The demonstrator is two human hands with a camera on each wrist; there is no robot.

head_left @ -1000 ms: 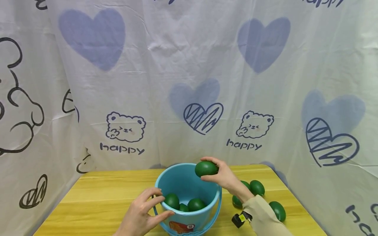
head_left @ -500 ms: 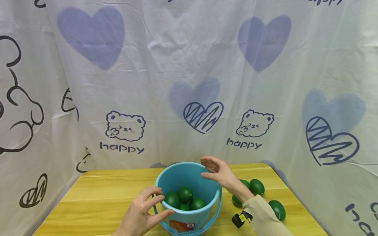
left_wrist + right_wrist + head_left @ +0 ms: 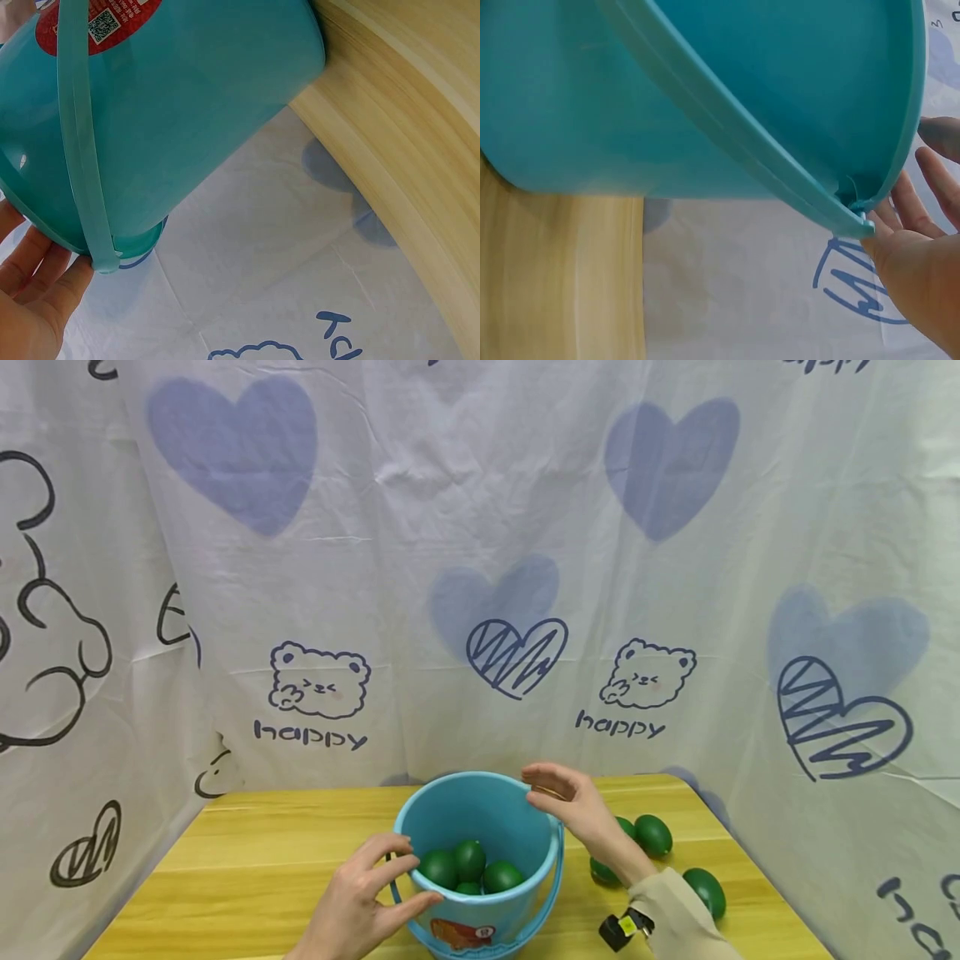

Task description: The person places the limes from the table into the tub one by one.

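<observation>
Closest to me, the left hand [image 3: 356,893] sits at the near-left rim of the blue bucket [image 3: 480,814], fingers loosely bent and spread, tips on the rim, no pinch that I can see. Bucket upright, handle down round the front. Inside, low: four green fruits [image 3: 501,877] visible, bunched together. Right hand [image 3: 581,806] is over the far-right rim, fingers relaxed, holding nothing; I can't tell whether it touches the rim.

Right of the bucket, four loose fruits [image 3: 652,836] on the table [image 3: 262,860], some partly behind the forearm and sleeve [image 3: 675,910]. Far back: printed curtain [image 3: 450,485].

Step, my call: one fruit just released, right hand coming away. Next move should call for clearing the rim, dropping back right and grasping another loose one while the left steadies the bucket.

Versus a second ago: the right hand then gripped a fruit above the bucket, three visible inside. Now that fruit is in, the hand shifted right; left hand unmoved.
</observation>
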